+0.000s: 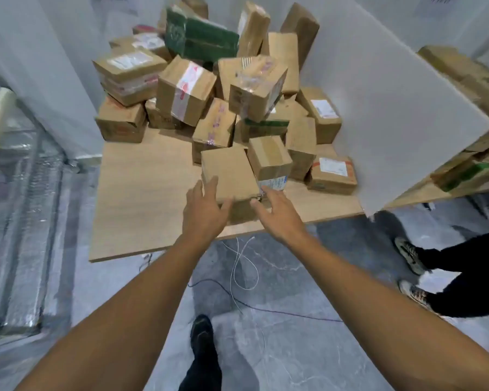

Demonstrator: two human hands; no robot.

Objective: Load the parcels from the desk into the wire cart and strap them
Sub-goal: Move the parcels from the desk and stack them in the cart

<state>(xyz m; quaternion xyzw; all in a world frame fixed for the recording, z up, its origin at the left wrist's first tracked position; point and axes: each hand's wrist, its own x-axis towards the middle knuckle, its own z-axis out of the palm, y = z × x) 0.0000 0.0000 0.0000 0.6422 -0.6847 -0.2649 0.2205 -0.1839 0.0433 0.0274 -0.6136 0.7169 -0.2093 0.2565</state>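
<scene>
A pile of brown cardboard parcels point(209, 88) covers the back of a wooden desk point(141, 193). The nearest one, a plain brown parcel point(229, 173), lies at the front of the pile. Both my arms reach out to it. My left hand point(205, 210) is at its left front corner, fingers straight, thumb against its front edge. My right hand point(277, 213) is at its right front corner, fingers spread and relaxed. Neither hand is curled round it. Just right of it stands a smaller taped parcel point(270, 158). No wire cart shows clearly.
A grey partition panel point(407, 114) stands on the desk's right, with more parcels point(469, 77) behind it. Another person's legs and shoes point(415, 266) are at the right. Loose cables point(243, 266) lie on the grey floor under the desk edge. Something wrapped in plastic film point(20, 221) stands at the left.
</scene>
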